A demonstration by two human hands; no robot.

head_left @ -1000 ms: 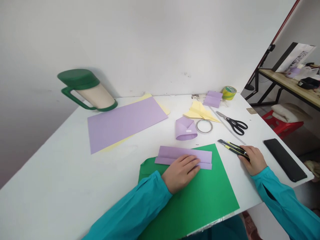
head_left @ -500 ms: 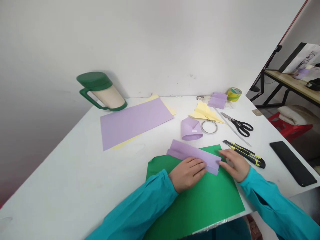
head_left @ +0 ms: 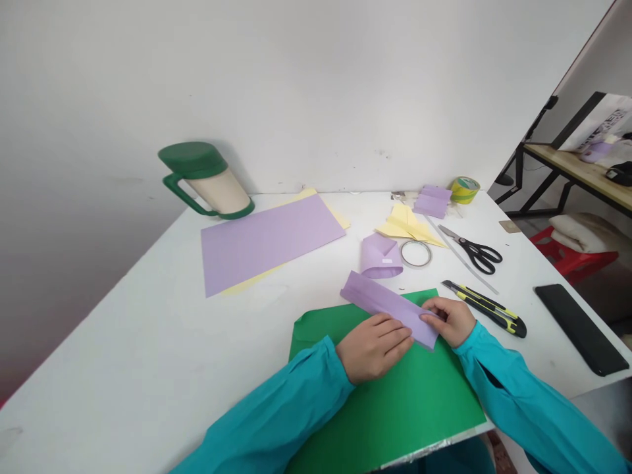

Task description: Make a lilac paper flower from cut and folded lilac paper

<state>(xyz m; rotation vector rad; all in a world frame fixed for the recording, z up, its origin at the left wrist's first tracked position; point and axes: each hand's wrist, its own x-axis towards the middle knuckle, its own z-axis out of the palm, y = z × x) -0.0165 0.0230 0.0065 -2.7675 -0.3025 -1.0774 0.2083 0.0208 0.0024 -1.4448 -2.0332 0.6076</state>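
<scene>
A strip of folded purple paper [head_left: 382, 301] lies slanted over a green sheet [head_left: 395, 415], with a crease along its length. My left hand [head_left: 376, 347] presses on the strip's lower edge, its fingers close together and its thumb hidden. At the right end, my right hand [head_left: 450, 320] pinches the paper between thumb and fingers. Just beyond the strip stands a folded purple paper piece [head_left: 380, 253] with a small white patch. Beside it are a ring-shaped roll of tape [head_left: 415, 253] and a folded yellow paper piece [head_left: 409, 225].
Right of my hands lie a utility knife [head_left: 486, 308], scissors [head_left: 471, 250] and a black flat object [head_left: 581, 329]. Behind are yellow-green tape [head_left: 464, 190] and another folded purple piece [head_left: 432, 201]. A purple sheet [head_left: 271, 243] and a green-lidded jug [head_left: 210, 181] stand left.
My right hand has moved left and closed on the strip's right end, where it was apart before. The strip has turned slightly, and my left hand stays on it.
</scene>
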